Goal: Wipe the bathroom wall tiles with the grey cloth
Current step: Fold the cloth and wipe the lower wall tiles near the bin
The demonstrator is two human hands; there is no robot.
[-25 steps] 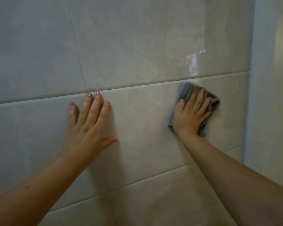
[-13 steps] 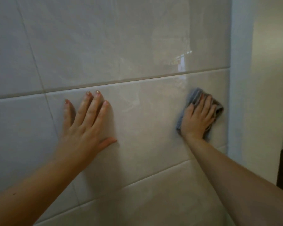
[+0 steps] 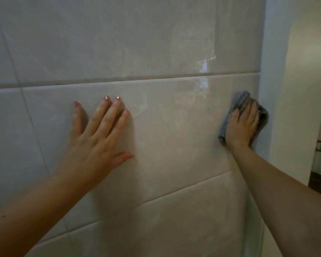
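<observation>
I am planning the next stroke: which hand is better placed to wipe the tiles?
Right. The right hand presses the grey cloth on the glossy beige wall tiles; the left hand rests bare on them.

Most of the grey cloth [image 3: 240, 99] lay hidden under the right hand [image 3: 242, 127], with only its edges showing around the palm, and that hand's thumb could not be seen. Both forearms were cut off by the frame's edges. A small metal fitting [image 3: 319, 145] at the right border was too blurred to identify.
</observation>
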